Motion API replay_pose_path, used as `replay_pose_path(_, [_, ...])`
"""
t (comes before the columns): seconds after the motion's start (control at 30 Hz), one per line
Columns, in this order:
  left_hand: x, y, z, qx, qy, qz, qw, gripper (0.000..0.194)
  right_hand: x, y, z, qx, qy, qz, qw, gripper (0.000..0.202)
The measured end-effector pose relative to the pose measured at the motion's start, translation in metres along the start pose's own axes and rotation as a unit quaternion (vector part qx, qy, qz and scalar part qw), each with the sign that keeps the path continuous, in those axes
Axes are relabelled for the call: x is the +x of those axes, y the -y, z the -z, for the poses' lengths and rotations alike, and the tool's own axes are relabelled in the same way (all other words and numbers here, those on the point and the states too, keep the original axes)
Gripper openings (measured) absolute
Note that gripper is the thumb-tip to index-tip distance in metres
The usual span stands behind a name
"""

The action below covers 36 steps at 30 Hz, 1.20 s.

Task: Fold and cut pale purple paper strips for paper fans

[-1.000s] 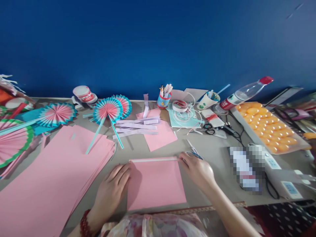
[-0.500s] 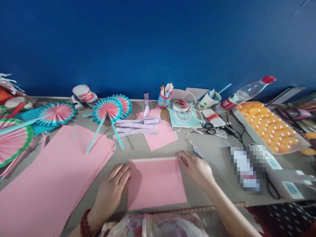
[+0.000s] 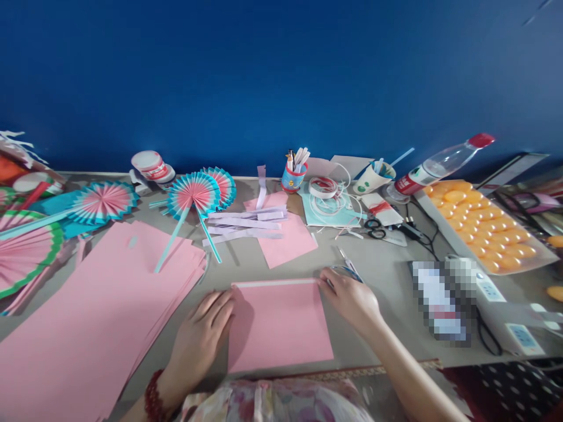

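Note:
A pink sheet of paper (image 3: 281, 325) lies on the desk in front of me, a narrow white band running along its far edge. At its far left corner, the bent fingers of my left hand (image 3: 206, 325) grip the paper; a red bead bracelet circles that wrist. My right hand (image 3: 349, 296) pinches the far right corner between thumb and fingers. Just past the right hand lie a ring-shaped roll (image 3: 341, 269), partly hidden, and a slim pen-like cutter (image 3: 349, 264).
Larger pink sheets (image 3: 88, 316) are stacked at left, with pleated paper fans (image 3: 193, 196) behind. Lilac strips (image 3: 246, 223), a pen cup (image 3: 294, 177), coiled white cord (image 3: 328, 196) and scissors (image 3: 375, 230) lie farther back. At right are a bottle (image 3: 440, 167), an orange-filled tray (image 3: 484, 225) and a power strip (image 3: 523, 340).
The view has shifted very slightly. Both hands keep their places at the pink paper's far corners.

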<state>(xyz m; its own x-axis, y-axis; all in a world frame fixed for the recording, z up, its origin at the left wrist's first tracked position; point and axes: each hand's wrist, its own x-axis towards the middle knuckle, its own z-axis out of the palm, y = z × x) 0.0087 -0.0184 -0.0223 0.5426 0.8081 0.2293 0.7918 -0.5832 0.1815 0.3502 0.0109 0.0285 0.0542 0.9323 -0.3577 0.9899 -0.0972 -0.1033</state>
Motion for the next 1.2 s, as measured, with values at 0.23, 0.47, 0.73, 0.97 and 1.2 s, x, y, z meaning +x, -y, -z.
replay_pose_path(0.23, [0.001,0.001,0.001,-0.001,-0.006,-0.007,1.0,0.027,0.001,0.002,0.001,-0.035,0.005,0.001,0.999,0.025])
replay_pose_path(0.47, [0.005,-0.001,0.005,-0.006,0.001,0.005,1.0,0.03,0.001,0.004,0.005,-0.044,0.005,0.004,0.999,0.024])
replay_pose_path(0.73, [0.021,-0.003,0.017,-0.019,0.014,0.011,1.0,0.026,0.003,0.005,0.008,-0.065,0.017,-0.001,0.998,0.022])
replay_pose_path(0.97, [0.104,-0.065,0.012,-0.074,0.015,-0.207,0.975,0.027,0.0,0.01,0.013,-0.067,0.013,0.008,0.998,0.025])
replay_pose_path(1.2, [0.137,-0.091,-0.039,-0.055,0.043,-0.308,0.949,0.025,-0.001,0.011,0.011,-0.077,0.004,0.015,0.997,0.027])
